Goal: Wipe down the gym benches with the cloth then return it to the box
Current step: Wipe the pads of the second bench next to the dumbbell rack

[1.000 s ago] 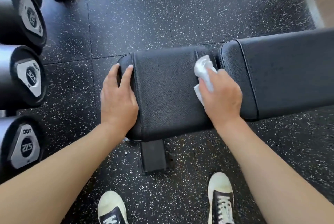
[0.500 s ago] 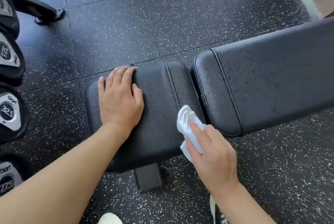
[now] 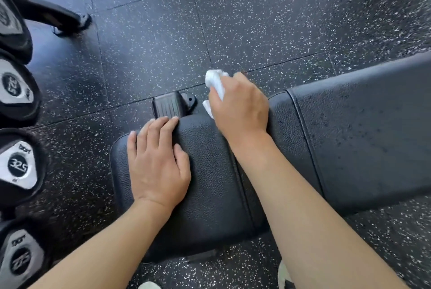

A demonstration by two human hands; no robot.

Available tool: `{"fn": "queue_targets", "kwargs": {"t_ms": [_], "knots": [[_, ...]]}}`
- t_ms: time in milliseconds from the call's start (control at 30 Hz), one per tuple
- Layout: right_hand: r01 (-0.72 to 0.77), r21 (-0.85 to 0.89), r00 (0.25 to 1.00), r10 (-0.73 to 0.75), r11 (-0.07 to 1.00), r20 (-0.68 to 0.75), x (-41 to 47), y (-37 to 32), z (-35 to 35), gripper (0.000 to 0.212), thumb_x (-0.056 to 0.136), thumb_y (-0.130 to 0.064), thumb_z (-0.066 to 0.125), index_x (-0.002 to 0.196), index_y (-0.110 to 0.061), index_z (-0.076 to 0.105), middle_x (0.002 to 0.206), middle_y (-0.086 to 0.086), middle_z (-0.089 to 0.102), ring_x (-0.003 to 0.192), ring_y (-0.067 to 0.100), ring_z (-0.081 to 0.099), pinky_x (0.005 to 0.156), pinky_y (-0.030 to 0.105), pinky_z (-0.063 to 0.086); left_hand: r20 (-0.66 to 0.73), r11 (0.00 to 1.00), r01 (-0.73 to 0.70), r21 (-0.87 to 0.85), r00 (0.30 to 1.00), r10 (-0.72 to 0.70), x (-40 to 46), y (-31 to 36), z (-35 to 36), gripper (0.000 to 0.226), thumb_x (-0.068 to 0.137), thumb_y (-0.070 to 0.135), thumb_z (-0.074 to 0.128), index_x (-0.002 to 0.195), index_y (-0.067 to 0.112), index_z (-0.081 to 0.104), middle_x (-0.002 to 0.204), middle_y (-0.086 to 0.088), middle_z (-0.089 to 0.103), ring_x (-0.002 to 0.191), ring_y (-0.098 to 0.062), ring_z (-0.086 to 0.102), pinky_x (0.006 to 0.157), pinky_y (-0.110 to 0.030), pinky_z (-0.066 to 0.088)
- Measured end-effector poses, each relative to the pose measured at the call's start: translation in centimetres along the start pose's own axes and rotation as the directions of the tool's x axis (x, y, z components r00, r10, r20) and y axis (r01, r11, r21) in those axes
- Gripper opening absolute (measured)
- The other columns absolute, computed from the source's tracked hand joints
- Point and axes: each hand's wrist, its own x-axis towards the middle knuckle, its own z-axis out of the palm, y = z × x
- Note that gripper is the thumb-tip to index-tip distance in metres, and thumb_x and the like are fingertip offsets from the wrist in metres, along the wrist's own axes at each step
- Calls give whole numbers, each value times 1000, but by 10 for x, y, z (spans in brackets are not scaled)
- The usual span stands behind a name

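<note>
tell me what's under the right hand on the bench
A white cloth, gripped by the right hand at the seat pad's far edge. Only its upper folds show; the rest, and the pad beneath, are covered.

Black padded bench (image 3: 210, 186) on speckled rubber floor (image 3: 233, 20), left hand (image 3: 158, 167) resting flat on it

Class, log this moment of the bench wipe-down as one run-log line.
stage: wiping | right hand: grips white cloth at far edge of seat pad | left hand: flat on seat pad | box: not in view
</note>
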Motion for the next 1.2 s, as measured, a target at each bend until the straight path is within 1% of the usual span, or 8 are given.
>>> {"fn": "queue_targets", "kwargs": {"t_ms": [100, 267, 400, 567, 700, 933, 1000, 1200], "knots": [[87, 6, 993, -86, 996, -82, -31, 14, -10, 22, 97, -37, 63, 99, -17, 71, 84, 2, 52, 75, 27, 57, 57, 34, 35, 7, 1000, 6, 3, 1000, -6, 0, 0, 0, 57, 91, 31, 42, 146, 19, 52, 149, -4, 54, 143, -31, 46, 126, -54, 22], [224, 26, 970, -220, 974, -106, -95, 50, -21, 35, 100, -38, 63, 129, -20, 71, 85, -4, 45, 74, 18, 49, 64, 27, 37, 26, 1000, 8, -10, 1000, -8, 2, -1, 2, 59, 91, 31, 43, 148, 19, 52, 149, -4, 54, 144, -31, 46, 125, -56, 23], [194, -15, 976, -194, 981, -100, -85, 43, -17, 39, 102, -45, 57, 131, -21, 70, 84, -4, 46, 74, 19, 52, 59, 29, 41, 23, 999, 10, -34, 1000, -10, 0, -3, 2, 60, 91, 30, 45, 149, 19, 53, 151, -5, 54, 145, -32, 46, 125, -57, 24], [3, -112, 999, -8, 994, -45, -31, 3, -3, 21, 90, -44, 70, 91, -24, 74, 82, -3, 46, 72, 24, 54, 52, 31, 41, 39, 999, 4, -48, 999, -2, 3, -3, 2, 60, 90, 30, 46, 148, 17, 54, 152, -7, 54, 145, -33, 46, 124, -58, 25], [-35, -137, 999, 38, 990, 17, -12, -5, 0, 41, 95, -50, 64, 70, -18, 66, 77, -5, 41, 69, 27, 55, 55, 30, 31, 46, 999, -9, -52, 999, 11, 3, -4, 0, 59, 91, 30, 47, 148, 16, 54, 151, -8, 54, 144, -34, 46, 124, -59, 25], [180, -242, 927, -83, 953, 365, 23, -35, 15, 53, 97, -60, 48, 73, -18, 68, 80, 0, 55, 81, 29, 62, 64, 35, 34, 82, 998, 7, -58, 997, -2, 2, -3, -3, 61, 90, 30, 44, 149, 16, 53, 152, -8, 53, 146, -34, 45, 125, -59, 24], [236, -202, 880, -121, 951, 459, 30, -37, 19, 53, 98, -61, 46, 70, -20, 62, 84, 1, 62, 83, 29, 64, 66, 36, 35, 94, 1000, 1, -31, 996, 2, 2, -3, -2, 62, 89, 30, 44, 149, 16, 52, 153, -8, 52, 146, -34, 45, 124, -60, 24], [251, 14, 695, -191, 968, 694, 56, 11, -9, 54, 95, -66, 51, 64, -22, 46, 76, -3, 47, 75, 22, 50, 65, 38, 34, 132, 1000, 18, -1, 991, -17, 5, 0, -5, 64, 86, 29, 45, 148, 15, 53, 153, -8, 52, 146, -34, 46, 124, -60, 25]]}}
